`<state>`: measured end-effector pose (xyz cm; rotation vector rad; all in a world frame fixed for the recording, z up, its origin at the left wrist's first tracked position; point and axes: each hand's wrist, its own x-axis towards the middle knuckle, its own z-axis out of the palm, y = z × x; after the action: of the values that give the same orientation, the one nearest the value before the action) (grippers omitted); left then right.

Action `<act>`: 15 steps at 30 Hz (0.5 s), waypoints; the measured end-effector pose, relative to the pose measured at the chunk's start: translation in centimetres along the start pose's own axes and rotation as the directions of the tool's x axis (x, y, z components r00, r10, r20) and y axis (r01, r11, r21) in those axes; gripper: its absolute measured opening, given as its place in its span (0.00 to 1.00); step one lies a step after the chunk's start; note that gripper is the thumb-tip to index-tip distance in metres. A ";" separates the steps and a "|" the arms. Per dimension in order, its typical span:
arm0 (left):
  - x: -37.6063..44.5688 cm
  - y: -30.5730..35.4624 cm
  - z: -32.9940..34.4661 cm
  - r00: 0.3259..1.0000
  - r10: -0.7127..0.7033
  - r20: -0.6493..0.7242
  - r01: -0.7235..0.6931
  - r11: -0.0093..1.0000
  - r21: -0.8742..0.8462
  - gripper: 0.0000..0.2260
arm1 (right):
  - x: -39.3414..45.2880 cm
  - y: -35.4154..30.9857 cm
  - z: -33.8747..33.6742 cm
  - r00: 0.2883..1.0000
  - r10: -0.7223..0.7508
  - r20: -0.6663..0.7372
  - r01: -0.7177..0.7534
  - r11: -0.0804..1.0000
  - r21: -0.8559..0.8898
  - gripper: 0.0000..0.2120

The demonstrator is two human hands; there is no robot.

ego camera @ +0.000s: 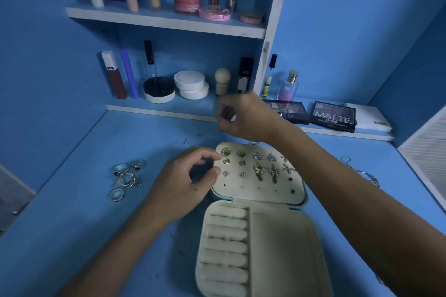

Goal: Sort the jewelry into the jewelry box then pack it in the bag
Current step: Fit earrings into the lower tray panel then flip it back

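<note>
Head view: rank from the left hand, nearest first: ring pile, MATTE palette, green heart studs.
1. green heart studs, on the box lid panel just right of the left hand
2. ring pile, on the table to its left
3. MATTE palette, far right on the ledge

free: desk (72, 236) front-left | blocked: rings (126, 179) left, jewelry box (260, 224) centre
</note>
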<state>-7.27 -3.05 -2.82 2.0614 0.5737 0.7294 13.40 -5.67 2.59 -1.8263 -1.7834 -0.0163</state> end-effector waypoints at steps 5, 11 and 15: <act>0.0 0.1 -0.1 1.000 -0.012 0.005 0.012 1.000 0.005 0.09 | -3.7 -0.2 -2.4 0.989 0.122 -0.085 -0.116 0.990 0.075 0.02; 0.1 -0.1 0.0 1.000 0.013 -0.001 -0.013 0.999 0.047 0.10 | -8.5 -0.7 -4.5 0.960 0.225 -0.166 -0.206 0.970 0.127 0.05; 0.1 -0.1 0.0 1.000 0.026 -0.015 -0.025 0.998 0.057 0.10 | -11.3 -0.9 -5.0 0.940 0.263 -0.219 -0.238 0.962 0.134 0.06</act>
<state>-7.21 -2.99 -2.87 2.1207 0.5837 0.7522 13.23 -18.10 2.63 -1.8764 -1.3559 -0.0376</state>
